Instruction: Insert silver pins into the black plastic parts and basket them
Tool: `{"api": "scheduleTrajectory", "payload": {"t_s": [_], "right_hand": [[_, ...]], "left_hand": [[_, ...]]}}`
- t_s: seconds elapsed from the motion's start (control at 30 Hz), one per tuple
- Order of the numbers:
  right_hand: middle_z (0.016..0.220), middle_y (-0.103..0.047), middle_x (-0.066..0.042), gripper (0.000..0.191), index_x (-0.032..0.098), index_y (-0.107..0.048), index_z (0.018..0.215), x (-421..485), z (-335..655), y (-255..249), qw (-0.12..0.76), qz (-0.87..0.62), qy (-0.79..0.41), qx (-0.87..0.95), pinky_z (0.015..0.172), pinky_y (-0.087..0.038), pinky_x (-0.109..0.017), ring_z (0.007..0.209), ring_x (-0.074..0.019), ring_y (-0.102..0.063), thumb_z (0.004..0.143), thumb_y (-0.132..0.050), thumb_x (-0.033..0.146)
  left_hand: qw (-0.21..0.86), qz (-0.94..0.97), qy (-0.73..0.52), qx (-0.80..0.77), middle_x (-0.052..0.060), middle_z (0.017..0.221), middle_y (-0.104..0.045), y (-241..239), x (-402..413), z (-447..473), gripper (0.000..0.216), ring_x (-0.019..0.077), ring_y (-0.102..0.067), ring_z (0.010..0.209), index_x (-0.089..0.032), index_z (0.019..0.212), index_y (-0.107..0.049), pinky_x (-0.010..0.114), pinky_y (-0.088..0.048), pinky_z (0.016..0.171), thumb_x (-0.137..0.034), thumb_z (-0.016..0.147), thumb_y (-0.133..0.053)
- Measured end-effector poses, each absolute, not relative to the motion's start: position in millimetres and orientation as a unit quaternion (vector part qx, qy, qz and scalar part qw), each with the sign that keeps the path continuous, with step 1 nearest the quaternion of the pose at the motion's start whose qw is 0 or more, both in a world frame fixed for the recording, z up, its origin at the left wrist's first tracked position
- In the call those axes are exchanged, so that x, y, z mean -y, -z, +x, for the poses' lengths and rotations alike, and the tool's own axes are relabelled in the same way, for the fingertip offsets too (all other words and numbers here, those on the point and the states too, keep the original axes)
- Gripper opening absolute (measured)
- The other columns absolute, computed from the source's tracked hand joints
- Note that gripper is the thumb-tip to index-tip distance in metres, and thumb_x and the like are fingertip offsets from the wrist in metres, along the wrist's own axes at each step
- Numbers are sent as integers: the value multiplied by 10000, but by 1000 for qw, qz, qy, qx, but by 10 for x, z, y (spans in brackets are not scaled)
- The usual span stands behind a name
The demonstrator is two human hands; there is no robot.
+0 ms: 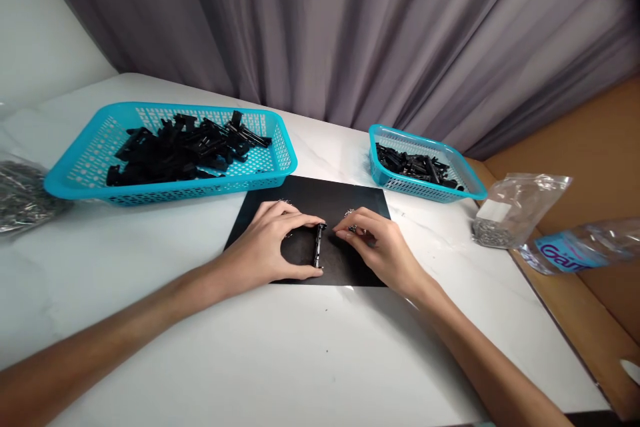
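My left hand [273,240] grips a narrow black plastic part [318,247] by its two ends, thumb at the near end and index finger at the far end. The part is held over a black mat [305,190]. Just right of it, my right hand [373,233] has thumb and index finger pinched together. Whatever lies between those fingertips is too small to make out. Small shiny metal pieces [350,212] show by the right hand's fingers, and others [285,201] lie beyond the left hand, partly hidden.
A large blue basket [80,153] of black plastic parts stands back left; a smaller blue basket [470,177] of black parts is back right. A bag of small metal pieces [493,233] and a plastic bottle [575,250] are at right. Another bag [23,193] sits far left.
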State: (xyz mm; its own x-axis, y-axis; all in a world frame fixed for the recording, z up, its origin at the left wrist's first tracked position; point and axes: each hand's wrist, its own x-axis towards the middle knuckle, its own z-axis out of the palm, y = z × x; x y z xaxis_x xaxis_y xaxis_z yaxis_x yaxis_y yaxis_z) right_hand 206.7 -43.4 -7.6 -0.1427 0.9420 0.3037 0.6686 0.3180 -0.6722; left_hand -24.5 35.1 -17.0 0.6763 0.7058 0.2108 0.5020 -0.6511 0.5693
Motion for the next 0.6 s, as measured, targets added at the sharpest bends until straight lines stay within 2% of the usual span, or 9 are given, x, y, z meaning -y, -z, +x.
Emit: {"api": "scheduleTrajectory", "payload": {"t_s": [0.23,0.3,0.33,0.4,0.5,0.6], "right_hand": [[892,-722,-5,111,235,-695,1021,367,2009,110,430,-564,-224,668,630,-478,-282,684,-145,-588,917,-677,203],[888,-742,-9,78,232,-697,981,367,1984,117,438,-578,-220,653,638,-484,-295,677,-153,-603,905,-688,212],[895,-750,-14,49,231,-706,943,371,1971,115,438,-580,-214,653,655,-490,-305,693,-161,-619,910,-677,208],[910,-762,-23,108,236,-727,908,382,1947,97,431,-576,-198,666,689,-500,-324,756,-185,-650,933,-635,187],[933,-766,-29,188,253,-750,938,397,1912,59,415,-561,-162,698,709,-496,-339,825,-205,-640,970,-583,175],[942,-763,-18,157,260,-746,977,404,1883,53,425,-552,-143,703,680,-482,-328,790,-191,-609,980,-607,188]], "left_hand": [[244,882,-211,-344,68,1156,-619,144,-337,-235,699,344,-504,1177,-335,1262,-713,529,-440,1060,-558,621,-885],[244,883,-210,-342,72,1159,-620,134,-332,-238,703,345,-503,1178,-329,1264,-712,530,-440,1058,-566,624,-882],[243,883,-210,-342,74,1162,-620,130,-330,-240,706,345,-503,1179,-326,1267,-710,531,-438,1058,-568,626,-881],[242,885,-209,-340,78,1161,-622,123,-328,-244,708,346,-505,1179,-317,1269,-708,533,-436,1057,-565,629,-881],[243,884,-212,-338,74,1150,-630,123,-327,-248,696,341,-512,1169,-320,1260,-711,528,-441,1051,-556,628,-885],[241,885,-220,-332,69,1155,-634,137,-333,-247,694,334,-514,1166,-325,1262,-709,517,-441,1049,-562,633,-882]]}}
